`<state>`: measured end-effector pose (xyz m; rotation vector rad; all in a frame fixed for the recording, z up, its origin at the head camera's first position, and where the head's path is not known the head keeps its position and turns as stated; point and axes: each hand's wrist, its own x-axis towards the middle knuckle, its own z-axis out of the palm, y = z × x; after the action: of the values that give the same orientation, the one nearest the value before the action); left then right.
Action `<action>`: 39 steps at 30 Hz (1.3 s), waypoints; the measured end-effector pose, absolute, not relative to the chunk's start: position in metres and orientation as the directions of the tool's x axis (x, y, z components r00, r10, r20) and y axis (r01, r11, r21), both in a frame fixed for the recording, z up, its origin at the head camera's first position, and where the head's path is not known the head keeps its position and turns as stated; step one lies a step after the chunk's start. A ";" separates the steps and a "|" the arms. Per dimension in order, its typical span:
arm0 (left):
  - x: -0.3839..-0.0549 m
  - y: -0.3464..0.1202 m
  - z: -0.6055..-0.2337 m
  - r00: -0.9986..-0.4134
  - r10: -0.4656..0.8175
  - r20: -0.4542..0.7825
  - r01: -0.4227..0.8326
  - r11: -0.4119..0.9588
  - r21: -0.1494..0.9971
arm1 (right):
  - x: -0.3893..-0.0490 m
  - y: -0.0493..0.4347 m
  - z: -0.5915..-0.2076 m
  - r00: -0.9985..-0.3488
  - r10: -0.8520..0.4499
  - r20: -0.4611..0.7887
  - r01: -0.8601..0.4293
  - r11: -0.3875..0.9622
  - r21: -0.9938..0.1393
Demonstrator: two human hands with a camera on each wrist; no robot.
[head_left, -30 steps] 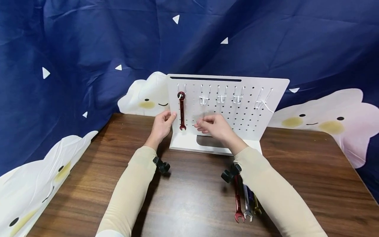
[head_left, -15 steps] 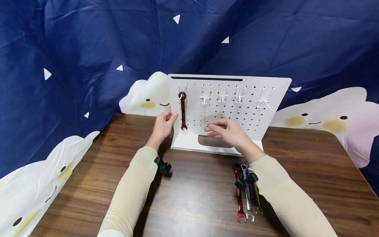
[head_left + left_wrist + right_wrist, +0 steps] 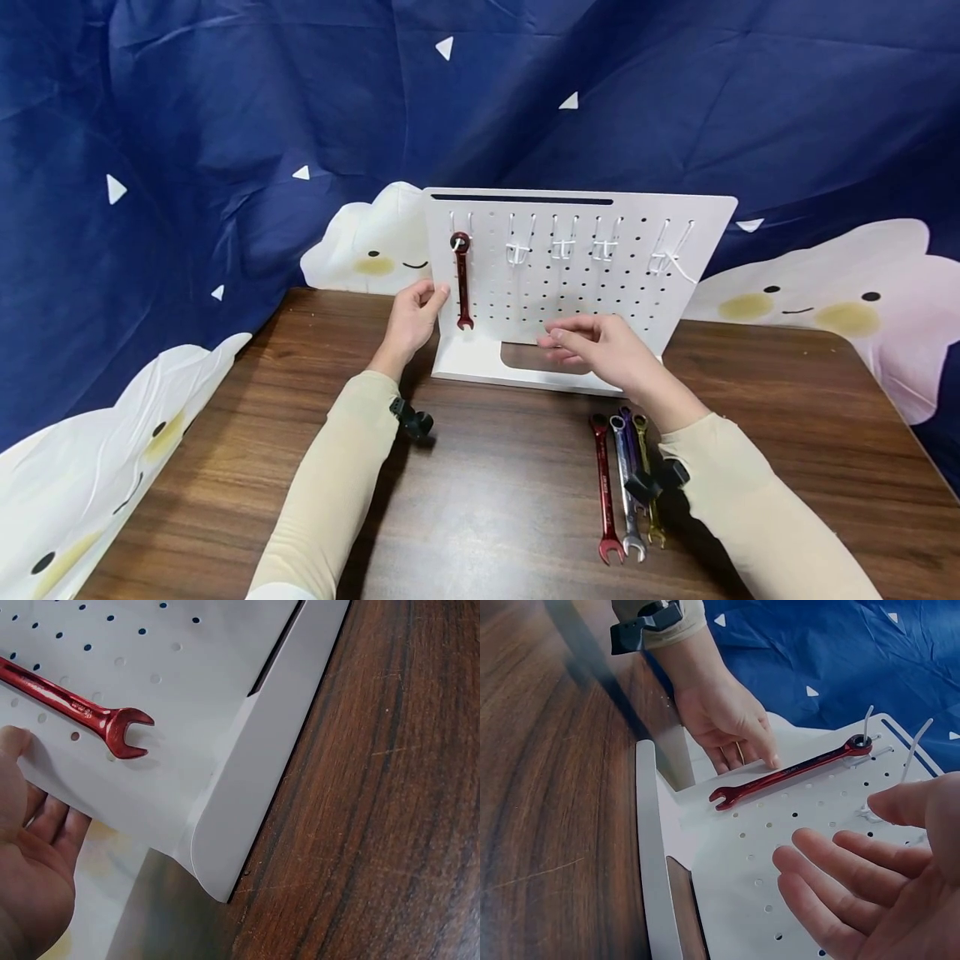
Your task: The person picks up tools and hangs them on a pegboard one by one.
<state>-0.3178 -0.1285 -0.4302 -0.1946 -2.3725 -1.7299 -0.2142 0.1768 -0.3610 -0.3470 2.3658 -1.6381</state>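
Observation:
A white pegboard (image 3: pixel 480 350) stands on its own base on the table. My left hand (image 3: pixel 411 321) grips its left edge, thumb on the front face and fingers behind, as the left wrist view shows. Close to that thumb a red combination wrench (image 3: pixel 462 287) hangs by its ring end from a hook, open end down. My right hand (image 3: pixel 603 350) is in front of the board's lower middle, holding nothing, its fingers loosely bent. Below the right forearm lie more wrenches: a red one (image 3: pixel 604 487), a silver one (image 3: pixel 623 475), a purple one (image 3: pixel 628 437) and a yellow one (image 3: pixel 655 521).
Several white hooks (image 3: pixel 562 248) without wrenches project from the board, with one slanted hook (image 3: pixel 667 262) at the right. The brown wooden table (image 3: pixel 780 433) extends to both sides. A blue curtain (image 3: pixel 225 100) with cloud prints hangs behind.
My right hand has moved right and down, away from the hung wrench, and its fingers have spread a little. More of the wrenches on the table shows. The left hand keeps its place.

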 end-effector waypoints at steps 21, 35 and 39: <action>-0.316 -0.128 -0.431 -0.972 -0.007 0.234 0.221 0.294 0.930 | -0.191 0.199 -0.374 -0.940 -0.341 0.003 -0.114 0.307 -0.945; -0.316 -0.128 -0.430 -0.973 -0.013 0.230 0.216 0.296 0.930 | -0.171 0.217 -0.382 -0.962 -0.273 -0.001 -0.083 0.296 -0.952; -0.316 -0.128 -0.430 -0.972 -0.016 0.234 0.219 0.297 0.930 | -0.164 0.223 -0.385 -0.965 -0.264 -0.006 -0.072 0.287 -0.955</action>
<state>-0.3158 -0.1279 -0.4302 -0.1878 -2.3627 -1.7438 -0.1644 0.2234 -0.3852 -0.3147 2.3850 -1.7565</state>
